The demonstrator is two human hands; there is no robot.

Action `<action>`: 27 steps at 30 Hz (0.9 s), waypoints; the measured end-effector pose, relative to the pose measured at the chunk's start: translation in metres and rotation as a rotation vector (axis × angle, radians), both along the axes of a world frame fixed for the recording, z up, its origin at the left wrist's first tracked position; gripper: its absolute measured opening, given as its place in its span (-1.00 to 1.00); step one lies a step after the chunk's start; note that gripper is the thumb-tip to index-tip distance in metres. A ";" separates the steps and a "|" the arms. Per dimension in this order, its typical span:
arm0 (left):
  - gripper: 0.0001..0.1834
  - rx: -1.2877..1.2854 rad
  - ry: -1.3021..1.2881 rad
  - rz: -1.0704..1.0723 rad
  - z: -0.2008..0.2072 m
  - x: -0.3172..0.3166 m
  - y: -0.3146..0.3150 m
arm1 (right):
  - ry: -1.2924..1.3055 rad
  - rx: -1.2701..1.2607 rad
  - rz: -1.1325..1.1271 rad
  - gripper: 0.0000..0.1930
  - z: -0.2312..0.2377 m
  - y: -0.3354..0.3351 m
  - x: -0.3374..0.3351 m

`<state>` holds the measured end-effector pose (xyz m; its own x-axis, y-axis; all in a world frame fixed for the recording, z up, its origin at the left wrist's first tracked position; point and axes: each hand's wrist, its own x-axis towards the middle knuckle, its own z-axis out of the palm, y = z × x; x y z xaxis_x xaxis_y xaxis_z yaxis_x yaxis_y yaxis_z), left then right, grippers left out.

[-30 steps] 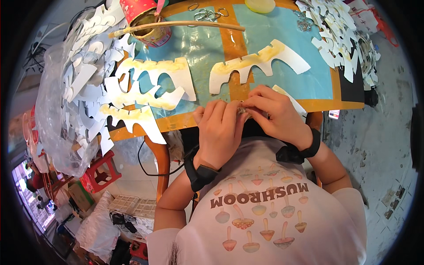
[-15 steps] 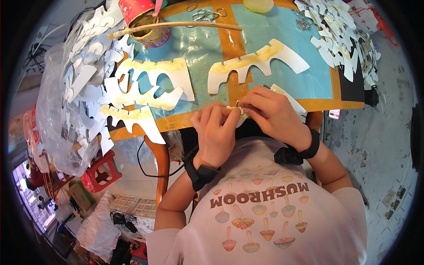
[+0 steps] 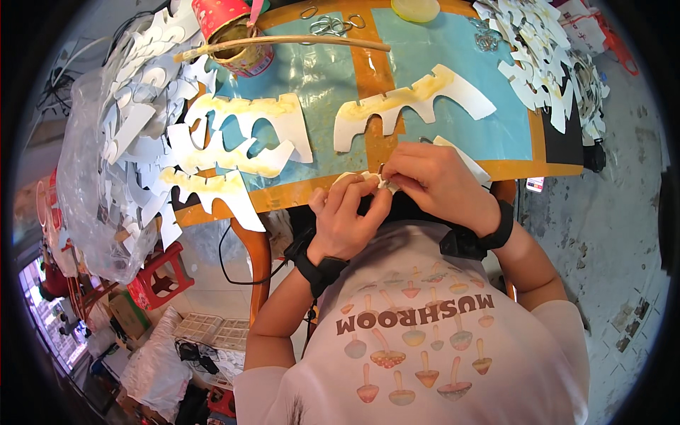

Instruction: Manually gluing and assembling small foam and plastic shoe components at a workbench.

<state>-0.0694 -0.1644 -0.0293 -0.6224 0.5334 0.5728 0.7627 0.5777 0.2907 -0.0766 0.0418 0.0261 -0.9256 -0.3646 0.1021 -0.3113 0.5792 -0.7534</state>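
Both hands meet at the table's near edge over a small white cut-out piece (image 3: 383, 183), mostly hidden by fingers. My left hand (image 3: 348, 216) is closed on its left part. At the other side, my right hand (image 3: 433, 180) pinches at its edge, where part of a metal ring (image 3: 381, 169) seems to show. Just beyond lies a white toothed cut-out (image 3: 411, 103) with a yellowish smear along its top. Similar smeared cut-outs (image 3: 280, 113) lie to the left, overlapping one another. Another white piece (image 3: 464, 159) pokes out behind my right hand.
A glue-stained tin (image 3: 251, 62) holds a red cup (image 3: 212, 18), with a long stick (image 3: 297, 38) across it. Metal rings (image 3: 329, 25) lie at the back. Heaps of white cut-outs (image 3: 145, 106) fill the left side and the far right (image 3: 535, 49). A red stool (image 3: 161, 278) stands below left.
My left hand has dropped slightly toward me and its fingers have shifted on the white piece, showing more of it. My right fingers stay pinched close by, slightly lower.
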 end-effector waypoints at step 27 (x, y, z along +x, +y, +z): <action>-0.56 0.096 -0.473 -0.011 0.038 -0.022 0.012 | 0.266 0.083 0.122 -0.71 -0.012 0.016 0.012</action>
<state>-0.0912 -0.1521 0.0084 -0.8212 0.4996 0.2757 0.5399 0.5239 0.6588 -0.0646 0.0582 0.0139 -0.8191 -0.4887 0.3004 -0.5624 0.5813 -0.5881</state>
